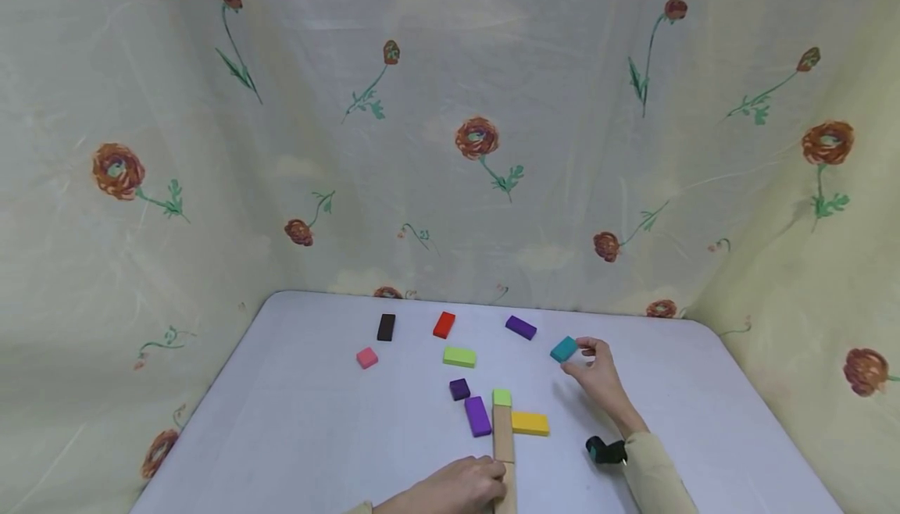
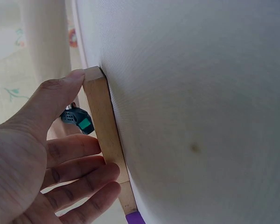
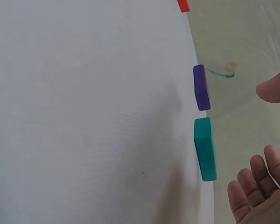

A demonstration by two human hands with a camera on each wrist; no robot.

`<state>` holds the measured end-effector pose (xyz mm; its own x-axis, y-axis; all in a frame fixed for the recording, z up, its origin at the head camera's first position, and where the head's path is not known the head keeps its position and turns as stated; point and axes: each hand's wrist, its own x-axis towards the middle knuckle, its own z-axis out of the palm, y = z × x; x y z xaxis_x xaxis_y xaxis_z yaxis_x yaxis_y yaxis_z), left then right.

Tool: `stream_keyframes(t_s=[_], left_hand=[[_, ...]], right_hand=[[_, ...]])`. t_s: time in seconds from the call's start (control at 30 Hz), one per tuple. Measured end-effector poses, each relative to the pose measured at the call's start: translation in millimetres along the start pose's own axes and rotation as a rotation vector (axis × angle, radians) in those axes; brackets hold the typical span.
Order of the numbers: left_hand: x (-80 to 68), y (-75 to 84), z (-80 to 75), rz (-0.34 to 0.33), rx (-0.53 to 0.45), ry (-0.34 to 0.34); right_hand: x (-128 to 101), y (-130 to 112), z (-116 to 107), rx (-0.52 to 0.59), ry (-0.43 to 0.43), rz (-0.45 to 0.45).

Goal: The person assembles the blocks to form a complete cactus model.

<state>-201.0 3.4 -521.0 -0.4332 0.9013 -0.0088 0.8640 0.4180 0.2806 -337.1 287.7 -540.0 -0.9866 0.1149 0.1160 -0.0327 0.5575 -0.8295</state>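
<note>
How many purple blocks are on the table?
3: a long block at the back beside the teal one, a small block mid-table, and a long block left of the wooden bar.

1. I count three purple blocks: one (image 1: 520,327) at the far side, a small dark one (image 1: 459,389), a long one (image 1: 477,415).
2. Two lime green blocks (image 1: 459,357) (image 1: 501,397).
3. One each: black block (image 1: 385,327), red block (image 1: 444,325), pink block (image 1: 366,358), teal block (image 1: 563,349), yellow block (image 1: 530,423), wooden bar (image 1: 503,444).

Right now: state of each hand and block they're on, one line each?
left hand: holds wooden block, thumb on its end
wooden block: flat on table
right hand: fingers open beside teal block, not gripping
teal block: lying on table
</note>
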Motion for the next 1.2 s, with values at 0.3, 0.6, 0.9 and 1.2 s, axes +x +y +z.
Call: stream_keyframes(t_s=[0.3,0.6,0.9,1.2], left_hand=[[-0.5,-1.4,-0.1,0.005,0.000,0.011],[0.8,-1.4,-0.7,0.011,-0.007,0.002],[0.2,-0.7,-1.9,0.006,-0.003,-0.014],[0.6,-2.3,0.0,0.025,0.009,0.005]], right_hand=[[13.4,1.2,0.6,0.005,-0.013,0.070],[22.9,12.1,5.7,-0.002,-0.043,0.172],[30.2,19.2,8.5,-0.023,-0.049,0.179],[36.5,18.6,9.3,-0.071,-0.034,0.178]])
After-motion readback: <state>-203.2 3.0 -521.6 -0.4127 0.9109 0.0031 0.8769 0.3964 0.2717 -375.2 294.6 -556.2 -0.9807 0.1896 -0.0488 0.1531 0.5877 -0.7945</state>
